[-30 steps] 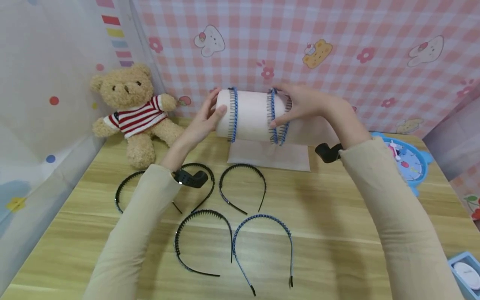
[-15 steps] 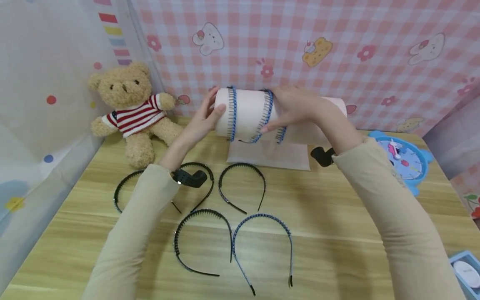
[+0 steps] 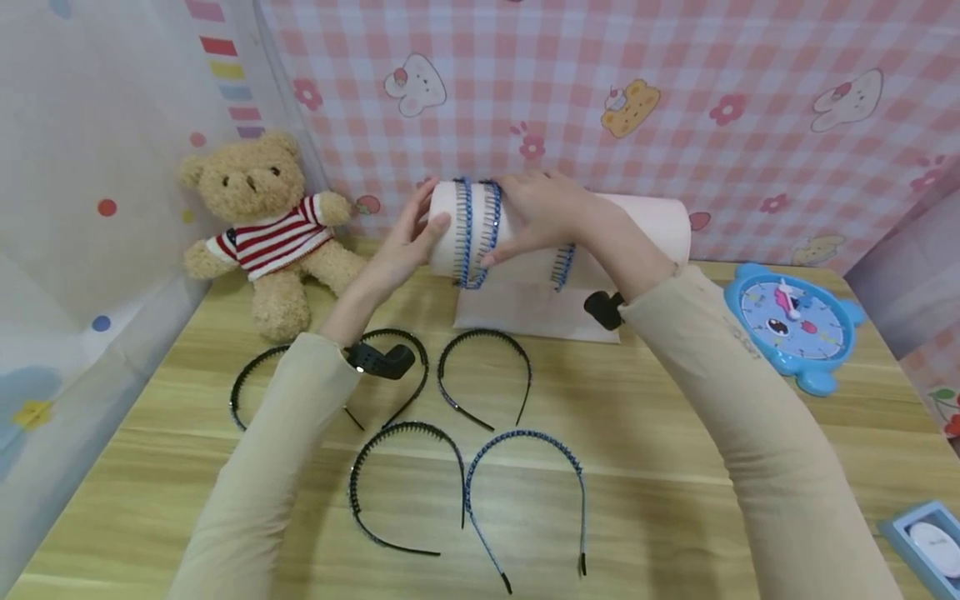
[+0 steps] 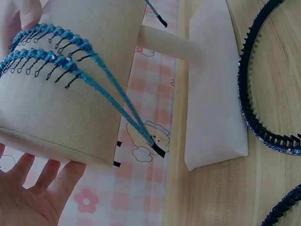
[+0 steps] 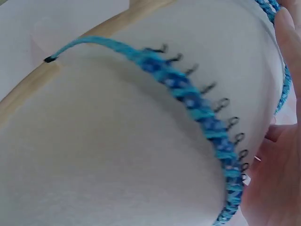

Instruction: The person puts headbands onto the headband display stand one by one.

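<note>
A pale padded headband roll lies sideways on a flat-based stand at the table's back. My left hand rests at its left end, thumb in front; the left wrist view shows fairly straight fingers against the end's edge. My right hand reaches over the roll and holds a blue toothed headband between thumb and fingers. Just left of it sits another blue headband on the roll; their lower tips meet in the left wrist view. A third blue headband sits to the right, partly hidden by my right hand in the head view.
Several loose headbands lie on the table in front, among them a black one and a blue one. A teddy bear sits back left. A blue clock and a light-blue box are at the right.
My right hand has slid the held headband leftward along the roll, from beside the third headband to close beside the leftmost one. The left hand has stayed at the roll's end.
</note>
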`<state>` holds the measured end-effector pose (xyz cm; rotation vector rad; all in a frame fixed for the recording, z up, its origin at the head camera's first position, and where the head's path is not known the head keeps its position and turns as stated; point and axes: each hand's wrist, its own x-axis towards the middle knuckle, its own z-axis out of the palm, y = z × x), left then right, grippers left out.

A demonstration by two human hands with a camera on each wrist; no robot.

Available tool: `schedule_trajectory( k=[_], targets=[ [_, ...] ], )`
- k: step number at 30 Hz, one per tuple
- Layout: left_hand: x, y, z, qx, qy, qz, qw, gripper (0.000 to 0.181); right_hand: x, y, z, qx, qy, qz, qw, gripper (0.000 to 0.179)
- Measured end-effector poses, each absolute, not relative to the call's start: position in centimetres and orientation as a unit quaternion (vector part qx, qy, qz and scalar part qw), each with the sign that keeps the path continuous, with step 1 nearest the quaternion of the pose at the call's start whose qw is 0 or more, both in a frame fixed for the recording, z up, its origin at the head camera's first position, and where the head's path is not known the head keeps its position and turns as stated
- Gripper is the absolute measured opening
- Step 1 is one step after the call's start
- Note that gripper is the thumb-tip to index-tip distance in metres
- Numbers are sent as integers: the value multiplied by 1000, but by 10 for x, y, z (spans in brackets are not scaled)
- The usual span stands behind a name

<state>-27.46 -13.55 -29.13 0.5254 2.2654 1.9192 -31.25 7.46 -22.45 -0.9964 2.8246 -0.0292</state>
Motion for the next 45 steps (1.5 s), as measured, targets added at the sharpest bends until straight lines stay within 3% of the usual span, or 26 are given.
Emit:
schedule_trajectory(
  k=[7,15,19,27,32,38,45],
  targets=[
    [-277,-135,-296,181,746,638,63,58,-313,85,-217,-343,935,-44,78,114],
    [-293,-140,-307,189,756,625,45,58,-314,145,-204,-296,933,-136,151,117],
    [-294,-140,-306,187,756,626,46,58,-311,161,-211,-302,932,-146,140,112],
    [-279,-132,-293,178,751,633,60,58,-310,162,-230,-265,951,-113,107,110],
    [-276,-132,-293,177,751,634,57,58,-313,153,-233,-292,944,-120,93,105],
    [-277,-132,-294,177,749,635,59,58,-315,142,-231,-292,939,-135,123,119],
    [-277,-133,-295,177,751,633,56,58,-323,132,-229,-299,928,-166,150,112]
  ],
)
